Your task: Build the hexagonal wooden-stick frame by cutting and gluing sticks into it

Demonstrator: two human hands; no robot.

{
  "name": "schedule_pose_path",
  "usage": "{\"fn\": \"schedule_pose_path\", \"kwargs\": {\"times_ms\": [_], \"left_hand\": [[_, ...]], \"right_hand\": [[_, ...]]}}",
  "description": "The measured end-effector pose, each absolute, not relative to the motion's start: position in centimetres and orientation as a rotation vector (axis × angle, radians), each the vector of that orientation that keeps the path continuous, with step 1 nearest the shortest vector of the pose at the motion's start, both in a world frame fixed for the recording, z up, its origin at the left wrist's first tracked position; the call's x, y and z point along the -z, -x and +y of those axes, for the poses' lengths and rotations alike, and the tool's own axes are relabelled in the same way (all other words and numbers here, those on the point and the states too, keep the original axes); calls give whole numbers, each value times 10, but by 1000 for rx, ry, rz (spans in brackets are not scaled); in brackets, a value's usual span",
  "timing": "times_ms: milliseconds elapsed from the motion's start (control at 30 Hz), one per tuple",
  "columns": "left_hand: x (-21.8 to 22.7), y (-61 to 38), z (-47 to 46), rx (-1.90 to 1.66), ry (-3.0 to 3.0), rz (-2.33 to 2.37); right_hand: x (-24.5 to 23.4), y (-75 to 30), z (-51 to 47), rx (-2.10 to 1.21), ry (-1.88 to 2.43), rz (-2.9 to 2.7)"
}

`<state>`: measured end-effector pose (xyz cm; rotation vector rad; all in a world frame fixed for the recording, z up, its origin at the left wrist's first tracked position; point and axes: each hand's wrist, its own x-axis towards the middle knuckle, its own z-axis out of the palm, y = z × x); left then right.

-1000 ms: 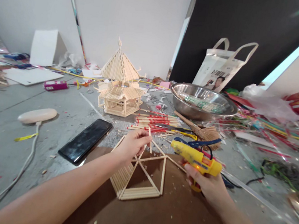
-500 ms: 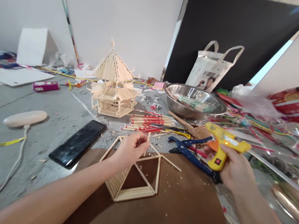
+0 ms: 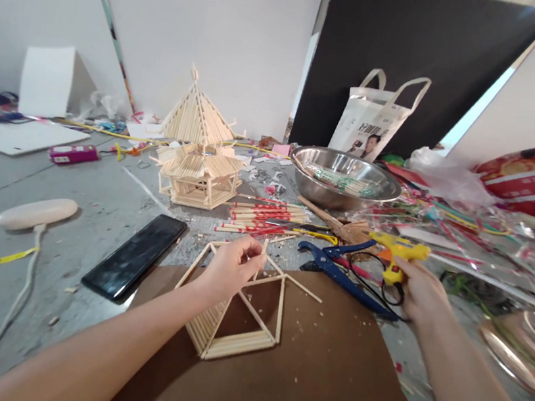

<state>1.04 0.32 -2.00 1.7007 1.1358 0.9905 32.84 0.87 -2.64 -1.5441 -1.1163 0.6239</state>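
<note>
My left hand (image 3: 231, 267) pinches a short wooden stick (image 3: 264, 250) upright over a hexagonal frame of chopsticks (image 3: 241, 316) that lies on a brown board (image 3: 312, 379). Some segments of the frame are filled with rows of sticks. My right hand (image 3: 421, 292) grips a yellow glue gun (image 3: 397, 253) low over the floor, to the right of the frame, beside blue-handled cutters (image 3: 337, 270). The gun's nozzle points left.
A black phone (image 3: 133, 265) lies left of the board. Behind stand a stick pavilion model (image 3: 196, 177), a loose stick roof (image 3: 197, 117), bundled chopsticks (image 3: 265, 217), a steel bowl (image 3: 345, 178), a small broom and a tote bag (image 3: 373, 119). Wrappers litter the right side; a white cable device (image 3: 34, 213) lies left.
My right hand carried the glue gun away from the frame to the right, then lowered it toward the floor. My left hand kept its pinch on the stick.
</note>
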Motion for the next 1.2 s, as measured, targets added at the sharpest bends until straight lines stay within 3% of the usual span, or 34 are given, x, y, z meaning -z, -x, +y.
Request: {"fn": "schedule_pose_path", "kwargs": {"times_ms": [267, 400, 500, 600, 900, 1033, 1200], "left_hand": [[24, -10, 5, -951, -1727, 1113], [26, -10, 5, -953, -1757, 1114], [26, -10, 4, -968, -1789, 1103], [26, -10, 4, -973, -1819, 1098], [20, -11, -3, -1002, -1906, 1090], [15, -11, -6, -1020, -1988, 1114], [9, -11, -13, -1201, -2214, 1005]], "right_hand": [[22, -332, 3, -74, 2079, -1288], [15, -311, -2, 120, 2031, -1508], [19, -290, -6, 47, 1912, -2023], [29, -279, -7, 187, 1943, -2368], [35, -271, -4, 431, 1851, -2192], [21, -264, -13, 197, 1644, -1831], [1, -248, -31, -792, 1262, -1362]]}}
